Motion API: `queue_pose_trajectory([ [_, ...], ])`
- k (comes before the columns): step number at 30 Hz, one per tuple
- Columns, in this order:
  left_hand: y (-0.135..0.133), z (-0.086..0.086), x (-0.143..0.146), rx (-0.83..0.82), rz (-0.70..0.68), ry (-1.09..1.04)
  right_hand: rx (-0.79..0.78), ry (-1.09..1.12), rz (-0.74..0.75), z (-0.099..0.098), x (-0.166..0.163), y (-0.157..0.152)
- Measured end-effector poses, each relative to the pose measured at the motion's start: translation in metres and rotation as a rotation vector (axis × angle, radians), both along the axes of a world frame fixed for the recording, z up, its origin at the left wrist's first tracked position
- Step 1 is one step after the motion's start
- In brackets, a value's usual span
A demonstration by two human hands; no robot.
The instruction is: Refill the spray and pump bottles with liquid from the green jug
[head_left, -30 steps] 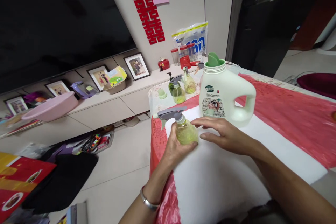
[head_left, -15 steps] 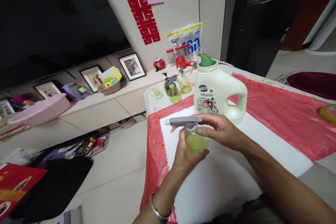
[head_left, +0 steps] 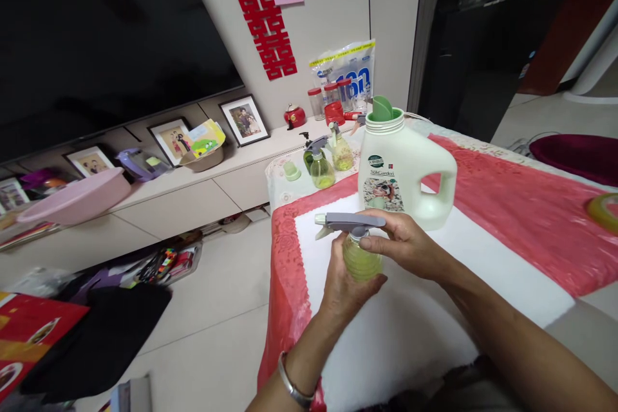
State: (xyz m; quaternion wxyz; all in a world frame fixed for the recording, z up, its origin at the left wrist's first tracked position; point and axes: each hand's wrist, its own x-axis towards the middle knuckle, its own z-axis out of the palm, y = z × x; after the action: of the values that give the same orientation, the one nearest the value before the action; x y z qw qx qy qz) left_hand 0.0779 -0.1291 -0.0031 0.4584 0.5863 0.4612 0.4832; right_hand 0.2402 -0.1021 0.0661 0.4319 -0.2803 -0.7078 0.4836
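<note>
My left hand [head_left: 344,286] is wrapped round the body of a small spray bottle [head_left: 362,262] filled with yellow-green liquid, held upright over the white cloth [head_left: 415,322]. My right hand [head_left: 408,244] grips the bottle's neck just under its grey trigger head [head_left: 348,223], whose nozzle points left. Right behind stands a large pale-green detergent jug [head_left: 403,167] with its green cap resting loose on the open mouth.
Two more small spray bottles [head_left: 320,164] and a small green cap [head_left: 291,170] stand at the table's far corner. The red tablecloth [head_left: 521,212] covers the table. A roll of tape [head_left: 603,211] lies at right. A low cabinet [head_left: 193,199] with picture frames runs along the wall.
My right hand moved from lying flat beside the bottle to gripping its neck. The spray head turned level, and the bottle shifted slightly right.
</note>
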Motion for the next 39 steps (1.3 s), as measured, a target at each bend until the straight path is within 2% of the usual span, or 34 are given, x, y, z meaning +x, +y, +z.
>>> queue_pose_trajectory([
  [11, 0.000, -0.006, -0.001, 0.034, 0.033, -0.003, -0.010, 0.032, -0.070, -0.007, -0.004, 0.001],
  [23, -0.003, 0.002, -0.001, -0.015, -0.004, -0.004, -0.016, -0.006, -0.055, -0.007, -0.005, 0.001],
  [27, -0.002, 0.003, -0.007, -0.015, -0.062, 0.025, -0.006, -0.019, -0.047, -0.007, -0.004, 0.003],
  [30, -0.009, 0.009, -0.012, 0.084, -0.021, 0.107, 0.022, -0.017, -0.078, -0.007, -0.004, 0.004],
  [35, -0.030, 0.026, -0.010, 0.386, 0.191, 0.276, 0.082, -0.025, -0.136, -0.004, -0.004, 0.004],
  [39, -0.036, 0.034, -0.002, 0.557, 0.236, 0.346, 0.097, -0.087, -0.209, -0.001, -0.004, 0.000],
])
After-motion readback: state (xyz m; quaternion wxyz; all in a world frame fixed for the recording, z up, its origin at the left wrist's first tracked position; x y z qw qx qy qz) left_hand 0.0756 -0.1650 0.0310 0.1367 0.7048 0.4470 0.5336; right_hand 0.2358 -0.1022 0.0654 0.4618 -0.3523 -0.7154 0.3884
